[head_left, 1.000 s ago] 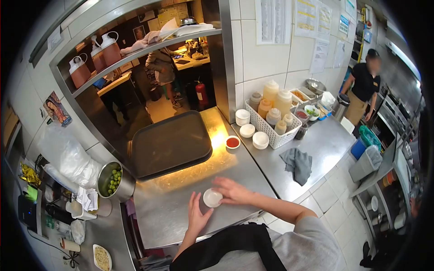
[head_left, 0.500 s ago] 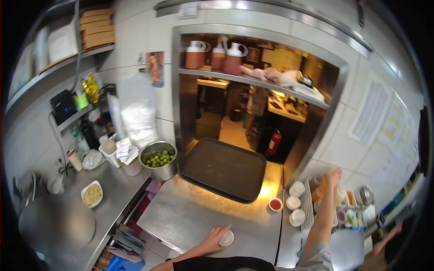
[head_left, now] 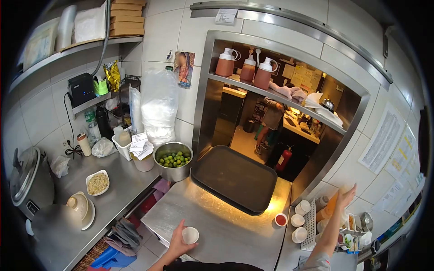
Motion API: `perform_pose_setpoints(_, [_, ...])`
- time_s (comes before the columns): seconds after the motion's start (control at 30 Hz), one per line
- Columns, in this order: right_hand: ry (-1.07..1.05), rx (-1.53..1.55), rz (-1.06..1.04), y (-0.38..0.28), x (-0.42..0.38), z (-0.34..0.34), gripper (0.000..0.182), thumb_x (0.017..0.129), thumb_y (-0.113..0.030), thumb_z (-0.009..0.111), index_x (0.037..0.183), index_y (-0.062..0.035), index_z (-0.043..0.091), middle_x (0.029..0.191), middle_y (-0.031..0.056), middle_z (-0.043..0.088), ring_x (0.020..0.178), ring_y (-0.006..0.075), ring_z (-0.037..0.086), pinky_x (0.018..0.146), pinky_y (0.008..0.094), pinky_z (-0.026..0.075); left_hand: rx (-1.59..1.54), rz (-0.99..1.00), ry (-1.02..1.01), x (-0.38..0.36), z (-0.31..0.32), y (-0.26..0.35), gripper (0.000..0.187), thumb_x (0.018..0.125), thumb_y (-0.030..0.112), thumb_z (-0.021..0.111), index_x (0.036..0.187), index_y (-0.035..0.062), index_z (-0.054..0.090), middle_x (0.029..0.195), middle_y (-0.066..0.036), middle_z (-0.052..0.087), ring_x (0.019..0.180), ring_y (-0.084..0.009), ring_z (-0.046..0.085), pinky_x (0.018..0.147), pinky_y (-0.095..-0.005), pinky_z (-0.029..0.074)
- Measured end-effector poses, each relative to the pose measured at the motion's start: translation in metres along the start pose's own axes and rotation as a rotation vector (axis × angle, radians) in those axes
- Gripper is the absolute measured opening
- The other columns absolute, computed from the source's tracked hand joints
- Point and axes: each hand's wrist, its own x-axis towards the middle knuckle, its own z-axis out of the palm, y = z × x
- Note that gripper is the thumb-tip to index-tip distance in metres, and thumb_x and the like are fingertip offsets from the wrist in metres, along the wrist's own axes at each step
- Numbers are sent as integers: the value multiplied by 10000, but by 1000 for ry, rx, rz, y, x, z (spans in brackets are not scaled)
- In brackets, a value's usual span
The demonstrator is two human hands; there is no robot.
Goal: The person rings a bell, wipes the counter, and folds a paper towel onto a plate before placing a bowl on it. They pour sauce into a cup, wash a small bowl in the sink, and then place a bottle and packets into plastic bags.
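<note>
A small white cup (head_left: 190, 235) is in my left hand (head_left: 179, 241), held over the near edge of the steel counter (head_left: 217, 226). My fingers wrap round its side, and its open mouth faces up. On the right, my right hand (head_left: 346, 197) is stretched out above the white plastic basket (head_left: 309, 223) that holds several bottles. Its fingers look curled, but what they grip is hidden. Right beside it is an orange squeeze bottle (head_left: 332, 205). A small cup of red sauce (head_left: 280, 220) stands on the counter left of the basket.
A dark tray (head_left: 235, 178) lies at the pass-through opening. Stacked white cups (head_left: 299, 235) line the basket. At the left stand a pot of green citrus (head_left: 174, 156), a bowl of chopped food (head_left: 97, 183) and a rice cooker (head_left: 29, 180). Sauce bottles (head_left: 262, 77) sit on the shelf above.
The view has swung left. My left hand has lifted the white cup from near the counter and moved left with it. My right hand stays stretched out over the basket's bottles.
</note>
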Motion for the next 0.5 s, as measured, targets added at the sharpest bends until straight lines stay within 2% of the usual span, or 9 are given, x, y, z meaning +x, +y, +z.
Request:
perform_pose_setpoints(0.03, [101, 69, -182, -6, 10, -10, 825, 675, -119, 677, 1363, -168, 224, 1141, 192, 451, 1019, 378, 466, 857, 450, 399, 19, 4, -10, 1, -6, 0, 1062, 527, 237, 809, 1360, 35, 181, 1119, -171, 483, 1079, -337, 426, 941, -408, 337])
perform_pose_setpoints(0.1, [152, 146, -367, -47, 26, -54, 813, 692, -129, 671, 1371, -140, 223, 1174, 176, 449, 1037, 370, 460, 871, 432, 390, 34, 8, -31, 7, -15, 3, 1060, 530, 237, 807, 1359, 32, 180, 1118, -171, 484, 1079, -336, 427, 939, -408, 340])
perform_pose_setpoints(0.23, [160, 240, -482, -102, 47, -112, 739, 705, -143, 666, 1342, -109, 293, 1204, 172, 440, 1079, 357, 446, 902, 417, 371, -16, 68, -107, 27, -17, 7, 1058, 537, 240, 802, 1361, 30, 171, 1133, -172, 483, 1093, -337, 423, 945, -407, 334])
perform_pose_setpoints(0.3, [1, 267, -514, -134, 43, -140, 679, 701, -118, 657, 1307, -79, 352, 1216, 175, 442, 1114, 338, 435, 923, 389, 365, -35, 130, -147, 36, -20, 14, 1058, 545, 243, 796, 1362, 26, 159, 1139, -175, 489, 1101, -337, 422, 953, -407, 325])
perform_pose_setpoints(0.4, [-111, 391, -576, -190, 14, -176, 642, 696, -101, 642, 1281, -62, 379, 1207, 163, 458, 1107, 311, 450, 910, 371, 387, -65, 169, -140, 43, -25, 24, 1047, 557, 236, 791, 1363, 25, 157, 1137, -174, 490, 1098, -334, 424, 951, -410, 324])
perform_pose_setpoints(0.43, [-81, 449, -551, -198, 2, -180, 618, 697, -86, 620, 1270, -57, 388, 1186, 148, 487, 1037, 279, 510, 872, 364, 427, -66, 172, -144, 44, -27, 23, 1047, 557, 236, 791, 1363, 25, 157, 1137, -174, 490, 1098, -334, 424, 951, -410, 324])
perform_pose_setpoints(0.47, [-77, 445, -548, -195, -8, -178, 618, 697, -86, 620, 1270, -57, 388, 1186, 148, 487, 1037, 279, 510, 872, 364, 427, -79, 185, -146, 46, -30, 21, 1042, 561, 232, 789, 1363, 27, 157, 1140, -174, 486, 1096, -333, 425, 950, -411, 324])
perform_pose_setpoints(0.5, [-210, 908, -215, -186, -23, -171, 563, 722, -130, 614, 1242, -50, 413, 1163, 143, 506, 995, 268, 535, 853, 374, 444, -92, 198, -148, 48, -32, 19, 1037, 565, 228, 787, 1364, 28, 157, 1143, -174, 482, 1094, -332, 426, 948, -413, 324])
